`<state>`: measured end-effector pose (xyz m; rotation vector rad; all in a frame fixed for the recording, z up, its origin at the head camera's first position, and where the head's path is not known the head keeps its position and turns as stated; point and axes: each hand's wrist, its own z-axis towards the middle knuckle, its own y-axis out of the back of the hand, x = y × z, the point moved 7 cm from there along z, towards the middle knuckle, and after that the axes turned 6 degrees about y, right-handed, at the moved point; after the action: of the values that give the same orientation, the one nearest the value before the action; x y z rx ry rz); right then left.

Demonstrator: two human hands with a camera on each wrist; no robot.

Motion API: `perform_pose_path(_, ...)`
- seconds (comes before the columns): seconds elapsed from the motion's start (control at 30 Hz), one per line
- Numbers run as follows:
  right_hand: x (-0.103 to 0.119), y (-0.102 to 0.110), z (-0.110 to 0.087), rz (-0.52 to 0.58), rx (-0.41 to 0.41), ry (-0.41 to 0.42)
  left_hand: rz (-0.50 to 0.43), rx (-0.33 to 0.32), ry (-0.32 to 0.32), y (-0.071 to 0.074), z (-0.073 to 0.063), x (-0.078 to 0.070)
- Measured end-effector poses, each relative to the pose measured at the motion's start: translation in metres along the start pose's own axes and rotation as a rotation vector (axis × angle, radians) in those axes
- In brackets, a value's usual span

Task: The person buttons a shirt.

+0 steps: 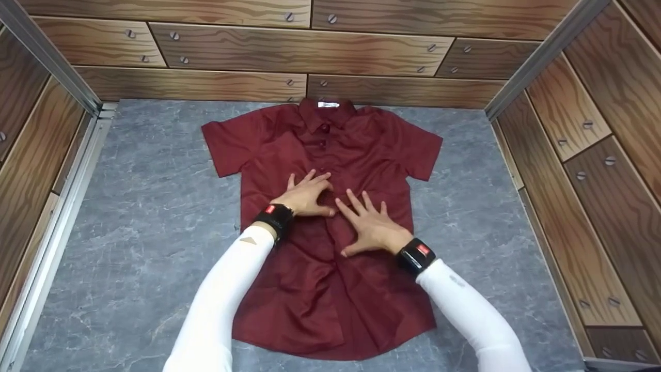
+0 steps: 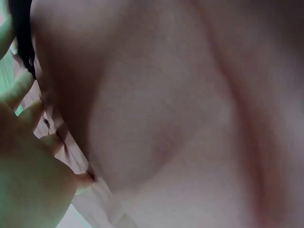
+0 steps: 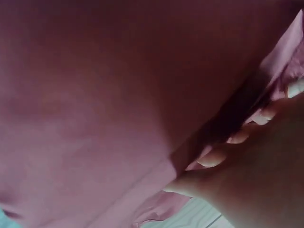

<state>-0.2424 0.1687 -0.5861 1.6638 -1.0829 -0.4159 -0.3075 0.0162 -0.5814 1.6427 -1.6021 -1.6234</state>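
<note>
While dark-red shirt (image 1: 316,243) lies front-up on desk (image 1: 155,196), collar (image 1: 312,118) at far edge, hem (image 1: 356,355) toward near edge, left hand (image 1: 308,197), right hand (image 1: 373,228) rest splayed, gripping nothing, seemingly pressing fabric flat.

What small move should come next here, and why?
Probably slide the left hand and right hand down the shirt, smoothing it: both are spread over its front, and creases show below them.

I touch a smooth, faintly glossy cloth shirt (image 1: 304,258); my sleeves (image 1: 219,297) are matt cloth, my wristbands (image 1: 412,262) shiny.
</note>
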Motion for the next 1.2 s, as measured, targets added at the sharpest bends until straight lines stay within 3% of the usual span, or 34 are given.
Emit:
perform_pose_path(0.17,-0.001,0.002,-0.003,0.017,0.017,0.013,0.078,0.021,0.013,-0.006,-0.001,0.003)
perform_pose_path(0.37,-0.03,0.019,0.002,0.101,-0.173,-0.072,0.11,0.019,-0.025,-0.009,-0.005,0.002)
perform_pose_path(0.43,-0.043,0.02,0.003,0.089,-0.171,-0.125,0.096,-0.013,-0.059,-0.007,-0.007,0.002)
perform_pose_path(0.53,-0.062,0.017,0.002,0.077,-0.116,-0.183,0.085,-0.131,-0.032,0.005,-0.012,0.016)
perform_pose_path(0.6,-0.072,0.017,0.0,0.086,-0.088,-0.198,0.085,-0.215,0.033,0.015,-0.017,0.032)
perform_pose_path(0.67,-0.079,0.019,-0.002,0.103,-0.079,-0.206,0.1,-0.247,0.135,0.024,-0.024,0.051)
perform_pose_path(0.77,-0.085,0.022,-0.005,0.124,-0.072,-0.2,0.147,-0.176,0.247,0.026,-0.034,0.075)
perform_pose_path(0.9,-0.082,0.023,-0.005,0.099,-0.058,-0.179,0.18,-0.058,0.294,0.021,-0.042,0.094)
perform_pose_path(1.07,-0.064,0.025,0.001,0.0,-0.124,-0.078,0.171,-0.047,0.298,0.024,-0.046,0.101)
perform_pose_path(1.2,-0.051,0.018,0.004,0.008,-0.102,0.003,0.172,-0.046,0.307,0.028,-0.047,0.104)
